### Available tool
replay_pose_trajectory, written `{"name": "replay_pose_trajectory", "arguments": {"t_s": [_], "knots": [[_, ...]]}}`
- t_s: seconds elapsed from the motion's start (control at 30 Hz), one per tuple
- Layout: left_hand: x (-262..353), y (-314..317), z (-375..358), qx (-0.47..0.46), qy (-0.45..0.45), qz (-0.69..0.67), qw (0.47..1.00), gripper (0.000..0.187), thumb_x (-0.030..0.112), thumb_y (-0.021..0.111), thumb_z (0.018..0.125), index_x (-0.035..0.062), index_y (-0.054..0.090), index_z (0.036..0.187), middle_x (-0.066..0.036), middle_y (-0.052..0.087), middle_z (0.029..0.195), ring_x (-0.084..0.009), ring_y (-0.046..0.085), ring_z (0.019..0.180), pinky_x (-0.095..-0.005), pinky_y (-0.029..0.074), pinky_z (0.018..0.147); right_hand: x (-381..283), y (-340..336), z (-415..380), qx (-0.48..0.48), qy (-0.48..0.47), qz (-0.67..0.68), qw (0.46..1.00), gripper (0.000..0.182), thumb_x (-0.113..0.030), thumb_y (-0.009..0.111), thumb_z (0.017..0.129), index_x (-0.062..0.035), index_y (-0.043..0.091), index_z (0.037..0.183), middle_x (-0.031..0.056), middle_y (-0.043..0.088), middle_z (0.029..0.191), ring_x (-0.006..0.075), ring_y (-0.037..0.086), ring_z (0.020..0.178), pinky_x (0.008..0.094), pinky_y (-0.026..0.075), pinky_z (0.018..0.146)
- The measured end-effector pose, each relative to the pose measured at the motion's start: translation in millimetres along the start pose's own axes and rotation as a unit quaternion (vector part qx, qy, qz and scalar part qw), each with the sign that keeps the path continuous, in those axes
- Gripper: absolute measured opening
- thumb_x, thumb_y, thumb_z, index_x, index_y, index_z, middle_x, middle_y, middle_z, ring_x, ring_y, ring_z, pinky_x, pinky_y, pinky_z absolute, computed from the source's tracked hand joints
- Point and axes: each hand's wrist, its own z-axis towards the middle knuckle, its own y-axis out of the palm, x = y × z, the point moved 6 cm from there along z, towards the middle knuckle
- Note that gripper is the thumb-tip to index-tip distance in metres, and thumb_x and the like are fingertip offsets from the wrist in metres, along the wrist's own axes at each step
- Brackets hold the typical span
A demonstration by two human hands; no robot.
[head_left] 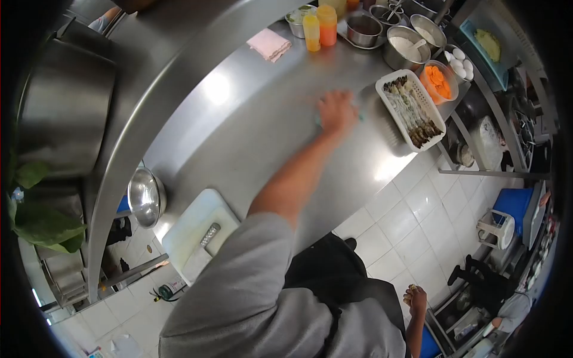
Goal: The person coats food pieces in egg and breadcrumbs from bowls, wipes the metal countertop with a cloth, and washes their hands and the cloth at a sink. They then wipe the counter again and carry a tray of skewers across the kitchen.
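My left hand reaches across the steel table, blurred by motion. Green edges of what looks like a cloth show on both sides under its palm. Down at my side, my right hand is closed around a small crumpled brownish thing that I cannot make out. To the right of my left hand, a white perforated basket holds rows of shrimp. Nearer my body, a knife lies on a white cutting board.
An orange tub of sliced carrots, eggs, a bowl of white powder, sauce bottles and a pink cloth line the far edge. A metal bowl stands left. Another person is at lower right.
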Motion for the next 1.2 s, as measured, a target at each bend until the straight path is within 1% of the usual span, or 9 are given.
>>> {"name": "replay_pose_trajectory", "arguments": {"t_s": [0.23,0.4,0.43,0.57,0.63,0.8,0.87,0.93,1.2], "knots": [[-22.0,-68.4,-172.9,-0.068,0.143,-0.158,0.975,0.035,0.038,0.075,0.083,0.0130,0.066,0.106,-0.012,0.063,0.099,-0.0347,0.058,0.099,-0.0501,0.042,0.085,50.4,1.7,16.3,-0.088,-0.095,-0.111,0.985,0.020,-0.021,0.053,0.098,-0.0046,0.064,0.104,0.0059,0.064,0.078,0.0174,0.064,0.058,0.0309,0.051,0.049],[-299.7,-142.2,-208.2,0.027,-0.077,0.438,0.895,0.039,0.024,0.057,0.088,0.0045,0.064,0.122,-0.017,0.062,0.128,-0.0343,0.059,0.118,-0.0474,0.044,0.103,106.2,-11.1,57.1,-0.123,-0.009,-0.024,0.992,0.023,-0.020,0.062,0.093,-0.0019,0.065,0.106,0.0078,0.064,0.083,0.0169,0.064,0.066,0.0315,0.053,0.053],[-302.2,-169.4,-196.3,-0.157,-0.251,0.418,0.859,0.042,0.024,0.057,0.089,0.0058,0.063,0.126,-0.017,0.062,0.132,-0.0319,0.059,0.122,-0.0449,0.045,0.104,122.3,-18.2,65.9,-0.100,0.052,0.042,0.993,0.024,-0.020,0.065,0.092,-0.0010,0.066,0.107,0.0085,0.065,0.084,0.0171,0.065,0.069,0.0317,0.054,0.054],[-315.0,-115.8,-233.0,-0.117,0.000,0.515,0.849,0.050,0.041,0.054,0.100,0.0062,0.060,0.135,-0.017,0.058,0.141,-0.0334,0.053,0.132,-0.0507,0.039,0.110,139.5,-57.0,101.5,-0.011,-0.468,-0.495,0.732,0.020,-0.020,0.061,0.096,-0.0009,0.066,0.102,0.0074,0.071,0.090,0.0189,0.071,0.076,0.0364,0.059,0.060],[-232.2,-127.2,-254.2,-0.115,-0.147,0.401,0.897,0.048,0.037,0.048,0.104,0.0016,0.059,0.134,-0.018,0.059,0.138,-0.0328,0.054,0.130,-0.0484,0.042,0.109,160.3,-98.0,96.4,-0.029,-0.004,0.026,0.999,0.023,-0.021,0.060,0.095,-0.0009,0.068,0.104,0.0111,0.073,0.093,0.0220,0.072,0.085,0.0379,0.060,0.070],[-47.0,-145.7,-301.1,-0.037,-0.148,0.340,0.928,0.047,0.041,0.057,0.096,-0.0034,0.062,0.111,-0.020,0.068,0.105,-0.0392,0.067,0.095,-0.0504,0.053,0.083,208.3,-164.6,67.3,0.069,-0.008,-0.044,0.997,0.031,-0.030,0.059,0.092,-0.0014,0.071,0.097,0.0150,0.074,0.092,0.0265,0.072,0.080,0.0427,0.056,0.070],[17.1,-148.4,-290.8,-0.002,-0.136,0.380,0.915,0.054,0.049,0.064,0.089,-0.0036,0.067,0.102,-0.018,0.073,0.092,-0.0364,0.072,0.083,-0.0469,0.057,0.073,283.5,-167.3,112.4,0.064,-0.226,-0.448,0.863,0.030,-0.028,0.061,0.093,0.0005,0.070,0.094,0.0157,0.072,0.086,0.0265,0.070,0.072,0.0427,0.055,0.061],[31.9,-127.7,-285.4,0.009,-0.134,0.340,0.931,0.057,0.051,0.063,0.089,-0.0039,0.066,0.103,-0.020,0.073,0.094,-0.0372,0.071,0.085,-0.0477,0.056,0.075,338.7,-174.0,91.5,0.092,0.076,0.198,0.973,0.030,-0.028,0.064,0.095,0.0009,0.069,0.093,0.0144,0.068,0.078,0.0262,0.067,0.063,0.0408,0.054,0.054],[52.7,-55.8,-232.5,-0.024,-0.194,0.197,0.961,0.046,0.041,0.055,0.096,-0.0010,0.059,0.115,-0.021,0.066,0.112,-0.0423,0.064,0.103,-0.0544,0.052,0.088,370.3,-183.3,107.7,0.040,0.183,0.206,0.960,0.032,-0.028,0.071,0.093,0.0021,0.068,0.104,0.0203,0.069,0.085,0.0255,0.067,0.063,0.0373,0.053,0.052]]}}
